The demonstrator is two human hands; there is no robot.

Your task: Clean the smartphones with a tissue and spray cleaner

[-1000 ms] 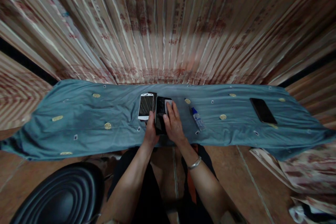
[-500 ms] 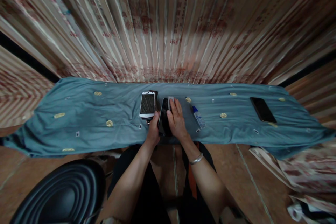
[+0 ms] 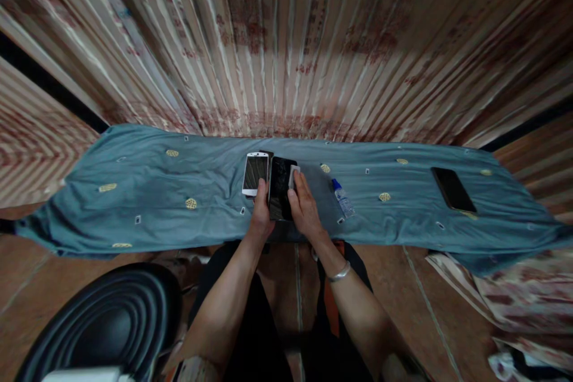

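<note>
A black phone [image 3: 280, 182] is gripped along its left side by my left hand [image 3: 261, 212], its dark screen turned up with whitish smears on it. Pressed to the right edge of that screen, a pale cloth or tissue [image 3: 293, 173] sits under the fingers of my right hand [image 3: 305, 203]. A white phone [image 3: 255, 173] lies just left of my left thumb, partly over a dark item whose kind I cannot tell. To the right of my right hand lies a clear bottle with a blue cap [image 3: 343, 198].
Another black phone [image 3: 453, 189] lies at the right end of the blue-green cloth [image 3: 152, 191] covering the table. Pleated curtains [image 3: 277, 42] hang behind it. A round black stool [image 3: 107, 322] stands at lower left, with a white object [image 3: 85, 375] on it.
The phone in my left hand has tilted so that more of its screen faces me. My right hand and the cloth have shifted slightly right and down. The whole view has moved a little.
</note>
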